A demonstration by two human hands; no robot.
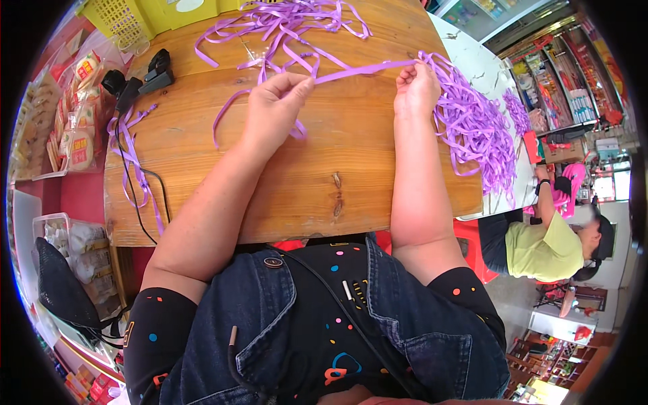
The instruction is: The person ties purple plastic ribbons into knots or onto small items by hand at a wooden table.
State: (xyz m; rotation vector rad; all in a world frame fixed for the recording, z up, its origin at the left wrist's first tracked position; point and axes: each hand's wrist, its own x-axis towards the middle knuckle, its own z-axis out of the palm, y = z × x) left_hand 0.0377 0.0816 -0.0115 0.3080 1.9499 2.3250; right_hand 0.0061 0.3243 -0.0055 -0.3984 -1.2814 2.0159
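A purple ribbon (364, 69) is stretched taut between my two hands above the wooden table. My left hand (275, 108) pinches one part of it between thumb and fingers, and a loose length hangs below that hand. On the other side my right hand (416, 91) is closed on the ribbon, fingers curled in. Right beside it lies a large tangled heap of purple ribbons (476, 128), spilling over the table's right edge. A looser pile of the same ribbons (290, 23) spreads across the far side of the table.
A yellow-green plastic basket (158, 17) stands at the far left. Near it, black clip-like devices (138, 79) with a cable rest on the wooden table (317, 196). Packaged snacks (81, 128) line the left side. A person in a yellow-green shirt (547, 246) sits at the right.
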